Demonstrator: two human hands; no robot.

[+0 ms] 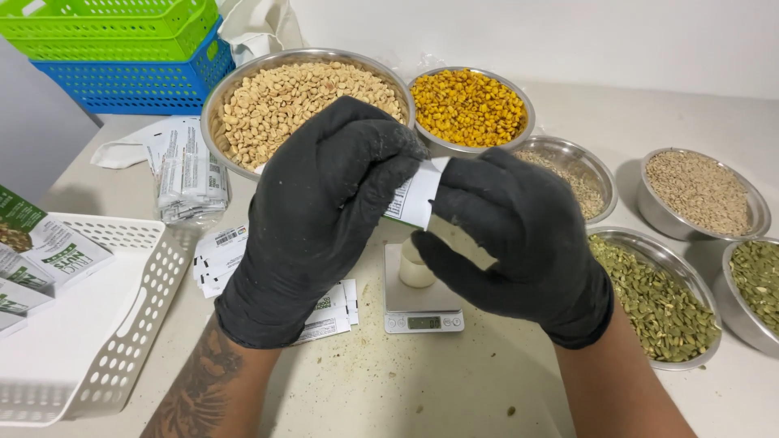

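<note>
- left hand (pixel 312 219), in a black glove: raised over the middle of the counter (pixel 422 389), fingers and thumb pinched on the left edge of a small white packet (pixel 418 195).
- right hand (pixel 519 243), also black-gloved: closed on the right side of the same packet, so both hands grip it between them, just above the scale.
- small white packet: held in the air, near the rim of the peanut bowl; whether it is filled or sealed cannot be told, as the gloves cover most of it.
- digital scale (pixel 422 296): directly under the hands, carrying a small pale cup (pixel 416 268); its contents are not visible.
- steel bowl of peanuts (pixel 300 101): far, centre-left, well filled.
- bowl of yellow corn kernels (pixel 469 107): far, just right of the peanuts, well filled.
- bowls of pale seeds (pixel 578 180) and (pixel 699 193), and of green seeds (pixel 653 296) and (pixel 756 280): ranged along the right side, all holding plenty.
- loose flat packets (pixel 223 255): lying on the counter left of the scale, with a wrapped bundle (pixel 191 182) farther off; judged to be unused stock.
- white perforated basket (pixel 105 324): near left, with a few green-and-white printed pouches (pixel 57 255) at its far edge and most of its floor bare.
- judged progress: early; few pouches sit in the basket, while many flat packets and full bowls remain.
- green (pixel 114 24) and blue baskets (pixel 138 81): stacked at the far left.
</note>
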